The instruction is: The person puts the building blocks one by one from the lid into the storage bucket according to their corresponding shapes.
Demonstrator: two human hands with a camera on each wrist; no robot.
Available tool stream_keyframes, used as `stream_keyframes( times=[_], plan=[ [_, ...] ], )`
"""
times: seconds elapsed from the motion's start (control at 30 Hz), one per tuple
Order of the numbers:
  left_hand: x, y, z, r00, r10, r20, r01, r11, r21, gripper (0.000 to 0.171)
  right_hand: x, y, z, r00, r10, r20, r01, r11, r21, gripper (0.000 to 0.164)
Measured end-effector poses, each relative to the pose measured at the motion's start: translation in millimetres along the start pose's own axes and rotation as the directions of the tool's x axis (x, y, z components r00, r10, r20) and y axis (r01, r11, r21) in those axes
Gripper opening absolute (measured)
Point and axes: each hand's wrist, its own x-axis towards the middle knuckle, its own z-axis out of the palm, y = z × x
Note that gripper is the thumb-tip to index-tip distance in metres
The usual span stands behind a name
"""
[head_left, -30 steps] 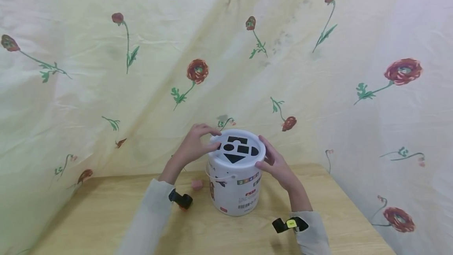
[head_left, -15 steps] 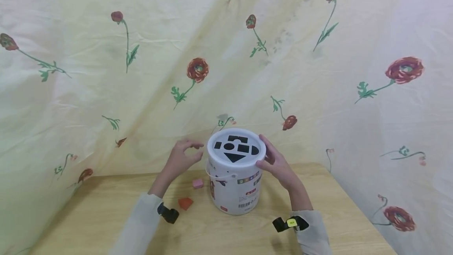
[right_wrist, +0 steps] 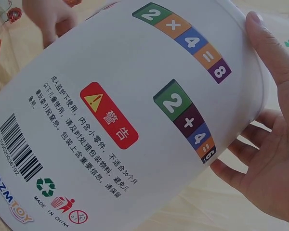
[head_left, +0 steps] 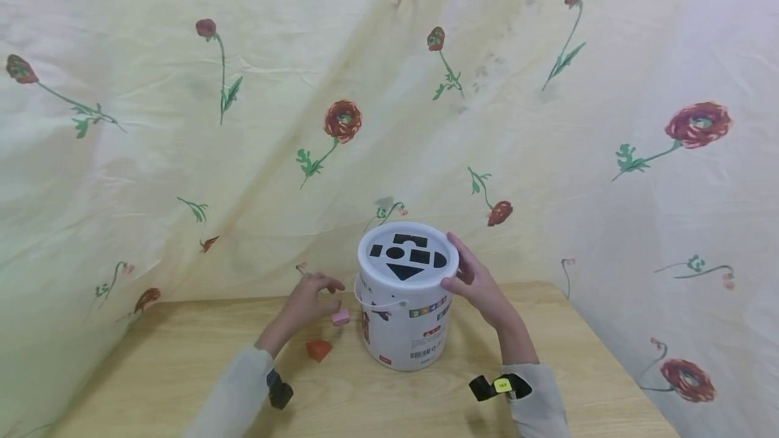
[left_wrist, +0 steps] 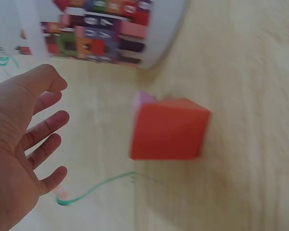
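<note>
A white bucket (head_left: 404,340) with printed pictures and a barcode stands upright, its white lid (head_left: 380,263) cut with several shaped holes. My right hand (head_left: 477,287) holds the bucket at the upper right side, thumb near the lid's edge and fingers behind; the right wrist view shows the thumb (right_wrist: 269,45) along the rim. My left hand (head_left: 307,303) hovers left of the bucket, fingers loosely bent and holding nothing. Just by its fingertips lies a small pink block (head_left: 341,317). An orange-red block (head_left: 318,350) lies nearer, partly covering the pink one in the left wrist view.
The blocks and bucket are on a light wooden table (head_left: 377,411). A flower-printed cloth (head_left: 274,140) hangs behind and to both sides of it. The bucket's thin white handle (head_left: 371,303) hangs down on its left side. Each wrist wears a black camera strap.
My left hand has moved from the lid's left edge out to the left and down toward the pink block. The orange-red block has come into full view. My right hand stays on the bucket.
</note>
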Motion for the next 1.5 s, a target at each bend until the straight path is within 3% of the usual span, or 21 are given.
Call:
stream_keyframes(
  times=[0.37, 0.83, 1.0, 1.2, 1.5],
  plan=[
    [-8.4, -12.2, 14.0, 0.997, -0.058, 0.050, 0.053, 0.994, 0.099, 0.033, 0, 1, -1, 1.000, -0.007, -0.003, 0.007, 1.000, -0.011, 0.089],
    [-5.3, -16.0, 18.9, 0.993, -0.017, 0.120, -0.012, 0.972, 0.235, 0.033, 0, 1, 0, 1.000, -0.005, -0.002, 0.005, 1.000, -0.014, 0.089],
    [-2.2, -18.7, 22.7, 0.985, -0.012, 0.173, -0.039, 0.957, 0.289, 0.036, 1, 1, 0, 1.000, -0.009, -0.002, 0.009, 1.000, -0.016, 0.089],
    [1.1, -19.5, 24.7, 0.972, -0.054, 0.230, -0.026, 0.943, 0.332, 0.051, 1, 1, 0, 1.000, -0.008, 0.004, 0.008, 1.000, -0.006, 0.089],
    [1.8, -12.9, 24.0, 0.952, -0.120, 0.280, 0.024, 0.947, 0.321, 0.057, 1, 2, 0, 1.000, -0.007, 0.001, 0.007, 1.000, -0.007, 0.089]
  ],
)
